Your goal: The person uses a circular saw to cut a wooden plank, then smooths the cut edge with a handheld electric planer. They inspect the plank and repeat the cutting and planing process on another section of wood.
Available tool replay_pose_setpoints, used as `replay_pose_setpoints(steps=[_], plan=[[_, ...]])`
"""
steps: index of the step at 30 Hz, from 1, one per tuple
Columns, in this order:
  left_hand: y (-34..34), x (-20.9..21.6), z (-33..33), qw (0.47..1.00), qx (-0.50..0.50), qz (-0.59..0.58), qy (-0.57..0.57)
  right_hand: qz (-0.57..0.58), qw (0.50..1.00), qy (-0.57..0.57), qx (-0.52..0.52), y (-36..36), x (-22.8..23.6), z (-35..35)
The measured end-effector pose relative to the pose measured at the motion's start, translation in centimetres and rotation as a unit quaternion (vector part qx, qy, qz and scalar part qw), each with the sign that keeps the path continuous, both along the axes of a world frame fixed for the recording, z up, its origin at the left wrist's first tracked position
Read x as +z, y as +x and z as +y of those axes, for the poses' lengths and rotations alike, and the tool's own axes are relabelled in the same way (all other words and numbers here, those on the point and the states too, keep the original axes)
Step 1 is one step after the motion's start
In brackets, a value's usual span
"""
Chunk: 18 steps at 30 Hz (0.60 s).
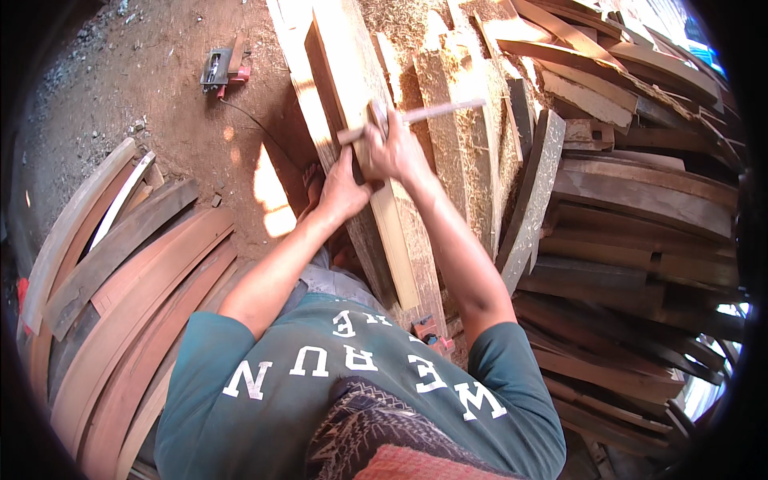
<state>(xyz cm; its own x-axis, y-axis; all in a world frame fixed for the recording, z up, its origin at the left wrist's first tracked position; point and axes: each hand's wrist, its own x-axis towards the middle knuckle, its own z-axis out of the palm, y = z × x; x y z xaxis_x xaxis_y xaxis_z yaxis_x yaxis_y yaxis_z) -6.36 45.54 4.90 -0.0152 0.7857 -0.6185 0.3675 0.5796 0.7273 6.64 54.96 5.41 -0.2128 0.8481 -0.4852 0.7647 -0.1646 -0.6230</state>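
My right hand (398, 152) is closed around a slim bar tool (448, 110) with a short crosspiece near my fingers. It resembles a marking gauge, but blur hides its details. The bar lies slantwise across a pale timber strip (394, 240), its far end reaching out to the right. My left hand (344, 192) grips that strip from its left side, close to the right hand, with some fingers hidden. Beneath both hands, a long board (348, 60) runs away from me.
An electric planer (216, 70) with a cord lies on the dirt floor at far left. Curved wooden pieces (144, 312) are stacked at left, and more curved pieces (640, 192) fill the right. Shavings cover boards (448, 120) beside the work. A red tool (432, 332) sits near my waist.
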Motion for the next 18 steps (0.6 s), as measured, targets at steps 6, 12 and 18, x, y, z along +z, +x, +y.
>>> replay_pose_setpoints(steps=[6, 12, 18], plan=[[-0.3, -2.7, -0.7, 0.995, 0.003, 0.025, 0.092, -0.047, 0.997, 0.048, 0.025, -5.4, -1.7, 7.0], [-0.7, -0.4, 0.8, 0.996, -0.059, 0.019, 0.056, -0.040, 0.825, 0.543, 0.155, -13.2, -11.5, 28.5], [-1.6, -1.3, 0.8, 1.000, -0.004, -0.007, 0.026, -0.062, 0.912, 0.342, 0.216, -11.3, -1.9, 17.1]])
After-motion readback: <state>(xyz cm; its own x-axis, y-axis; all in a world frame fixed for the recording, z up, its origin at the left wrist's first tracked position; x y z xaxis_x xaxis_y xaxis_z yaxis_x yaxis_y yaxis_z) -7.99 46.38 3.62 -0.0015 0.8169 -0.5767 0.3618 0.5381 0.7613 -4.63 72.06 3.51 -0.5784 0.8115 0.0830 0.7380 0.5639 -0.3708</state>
